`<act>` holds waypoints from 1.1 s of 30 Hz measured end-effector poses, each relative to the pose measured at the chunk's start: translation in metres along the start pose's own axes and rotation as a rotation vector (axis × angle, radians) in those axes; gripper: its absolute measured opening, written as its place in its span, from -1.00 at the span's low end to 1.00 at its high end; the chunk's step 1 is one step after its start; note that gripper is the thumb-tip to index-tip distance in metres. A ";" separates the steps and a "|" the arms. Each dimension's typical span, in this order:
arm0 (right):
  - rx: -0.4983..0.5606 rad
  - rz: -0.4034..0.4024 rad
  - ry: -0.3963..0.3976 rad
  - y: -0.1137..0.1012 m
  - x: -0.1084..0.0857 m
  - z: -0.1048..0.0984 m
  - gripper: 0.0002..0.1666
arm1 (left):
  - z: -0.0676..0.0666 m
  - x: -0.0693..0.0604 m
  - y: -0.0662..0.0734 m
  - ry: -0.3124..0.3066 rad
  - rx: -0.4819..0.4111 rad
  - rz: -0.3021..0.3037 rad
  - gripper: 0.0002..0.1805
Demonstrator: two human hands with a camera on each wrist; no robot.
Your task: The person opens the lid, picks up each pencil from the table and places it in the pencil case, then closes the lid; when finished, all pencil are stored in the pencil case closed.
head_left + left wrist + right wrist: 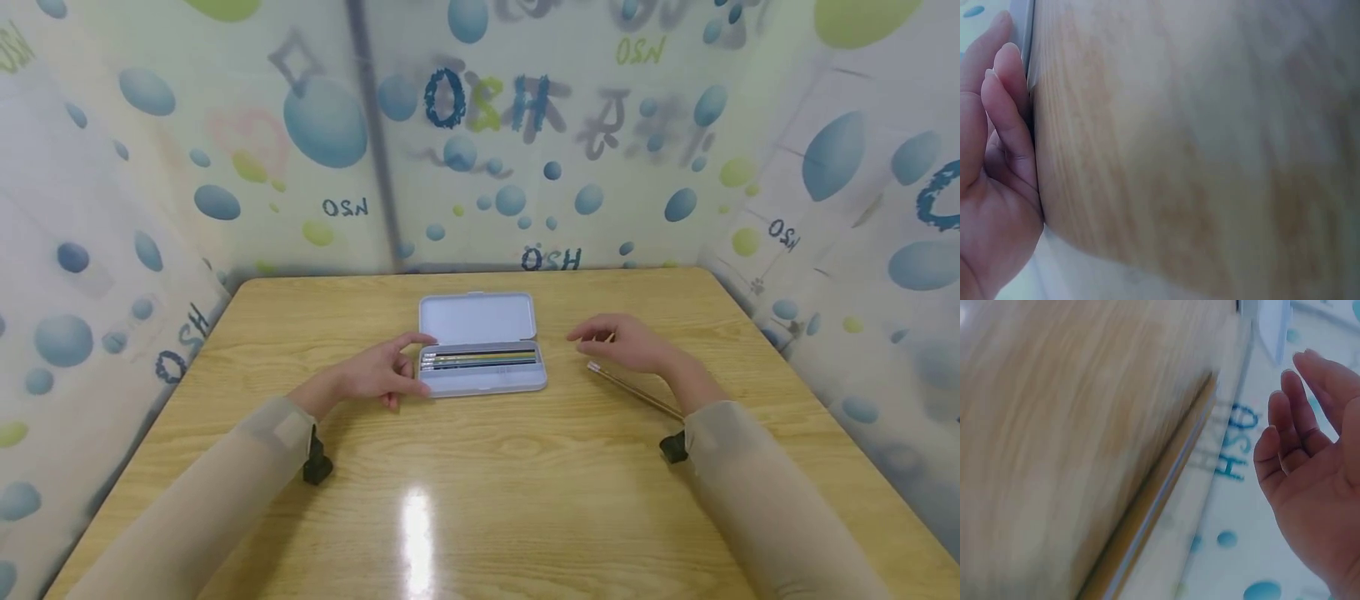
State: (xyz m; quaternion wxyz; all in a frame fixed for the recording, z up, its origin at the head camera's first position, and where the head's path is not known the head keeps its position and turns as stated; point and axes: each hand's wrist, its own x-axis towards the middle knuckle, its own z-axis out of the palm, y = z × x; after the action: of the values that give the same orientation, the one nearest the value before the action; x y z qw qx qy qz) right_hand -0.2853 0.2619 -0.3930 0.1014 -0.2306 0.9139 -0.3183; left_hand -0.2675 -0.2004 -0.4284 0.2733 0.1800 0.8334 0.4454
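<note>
A white pencil case (483, 384) lies with its lid (477, 317) tipped back, and several pencils (480, 358) rest side by side in its tray. My left hand (377, 371) grips the left end of the case, thumb at the front corner and index finger at the back one. In the left wrist view, the other fingers (1010, 119) are bent beside the case's edge. My right hand (628, 343) hovers to the right of the case, its fingers loosely bent around nothing. Below it a yellowish pencil (633, 389) lies slanted on the table, also seen as a long pencil (1160, 487) in the right wrist view.
The wooden table (480, 483) carries the case and the loose pencil. Patterned curtains (480, 183) with blue and green drops enclose its back and sides. Dark wrist devices (317, 462) sit under both cuffs.
</note>
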 end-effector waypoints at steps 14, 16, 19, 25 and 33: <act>0.039 0.101 -0.124 0.048 -0.048 -0.031 -0.62 | 0.002 0.000 0.002 0.000 -0.020 0.007 0.03; 0.029 0.101 -0.141 0.054 -0.054 -0.033 -0.61 | 0.002 0.000 0.002 0.001 -0.024 0.008 0.03; 0.036 0.112 -0.162 0.061 -0.061 -0.036 -0.59 | 0.002 0.000 0.002 0.003 -0.022 0.009 0.03; 0.104 0.155 -0.221 0.071 -0.068 -0.040 -0.50 | 0.001 0.003 -0.002 0.009 -0.010 0.007 0.04; 0.139 0.168 -0.296 0.073 -0.069 -0.037 -0.41 | 0.001 0.002 -0.002 0.004 -0.009 0.007 0.05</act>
State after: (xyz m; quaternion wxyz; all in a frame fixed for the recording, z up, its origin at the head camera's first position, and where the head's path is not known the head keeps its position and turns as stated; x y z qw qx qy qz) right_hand -0.2634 0.3658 -0.4070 0.2765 -0.1901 0.8810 -0.3336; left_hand -0.2689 -0.1999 -0.4315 0.2709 0.1806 0.8313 0.4504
